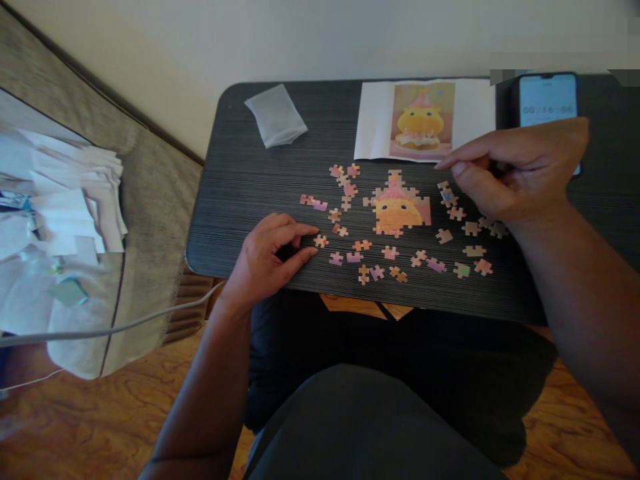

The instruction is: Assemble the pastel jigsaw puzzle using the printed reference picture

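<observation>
My lap in dark trousers (290, 353) is tucked against the near edge of a dark, fine-striped table (240, 180) with rounded corners. Along its near side, loose pink, purple and tan cardboard jigsaw pieces (355, 257) lie scattered; more lie left and right. My left hand (263, 257) rests left of them, thumb and forefinger slightly parted at a small peach-tan piece (321, 241); contact unclear. Mid-table: the partly joined puzzle (399, 210), yellow face with two dark eyes, pink above. My right hand (525, 167) is raised over the right side, forefinger pointing left, thumb close below; cannot tell whether it grips anything. Far side, left to right: clear plastic bag (277, 117), white sheet (375, 120) printed with a yellow figure, lit phone (547, 93) partly behind my right hand. Pale wall (350, 37) beyond.
</observation>
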A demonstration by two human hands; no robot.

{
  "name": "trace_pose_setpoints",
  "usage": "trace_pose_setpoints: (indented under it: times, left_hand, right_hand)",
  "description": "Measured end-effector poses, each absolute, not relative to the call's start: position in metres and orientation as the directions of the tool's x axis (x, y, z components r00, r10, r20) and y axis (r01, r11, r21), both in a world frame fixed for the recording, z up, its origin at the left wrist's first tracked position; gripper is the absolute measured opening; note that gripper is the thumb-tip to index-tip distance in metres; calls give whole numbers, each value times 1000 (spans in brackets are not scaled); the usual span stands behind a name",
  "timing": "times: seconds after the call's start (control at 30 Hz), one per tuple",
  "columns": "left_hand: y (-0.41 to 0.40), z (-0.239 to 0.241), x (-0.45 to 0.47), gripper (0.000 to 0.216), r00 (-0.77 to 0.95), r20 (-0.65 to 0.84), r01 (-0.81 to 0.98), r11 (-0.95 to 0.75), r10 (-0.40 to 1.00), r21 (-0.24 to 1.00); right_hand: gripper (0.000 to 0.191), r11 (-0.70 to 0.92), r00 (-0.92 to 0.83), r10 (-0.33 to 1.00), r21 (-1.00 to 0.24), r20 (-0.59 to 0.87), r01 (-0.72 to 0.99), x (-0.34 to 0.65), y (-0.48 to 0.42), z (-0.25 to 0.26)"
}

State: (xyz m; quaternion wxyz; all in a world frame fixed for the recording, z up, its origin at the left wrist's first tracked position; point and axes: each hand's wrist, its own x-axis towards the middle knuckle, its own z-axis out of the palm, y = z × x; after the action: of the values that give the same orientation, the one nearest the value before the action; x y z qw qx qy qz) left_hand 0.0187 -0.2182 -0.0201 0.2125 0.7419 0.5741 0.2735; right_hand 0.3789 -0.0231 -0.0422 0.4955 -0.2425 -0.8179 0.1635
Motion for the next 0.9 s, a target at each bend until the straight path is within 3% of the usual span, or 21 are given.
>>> trace_pose_setpoints:
  times: [0.67, 0.9]
  left_hand:
    - [-217, -18, 31, 8, 211, 185, 710, -281, 960, 646]
    - [-217, -19, 30, 4, 212, 191, 708, -286, 958, 646]
  right_hand:
    - [15, 850, -397, 527, -464, 751, 251, 379, -21, -41]
    - [21, 847, -376, 532, -480, 759, 231, 377, -22, -43]
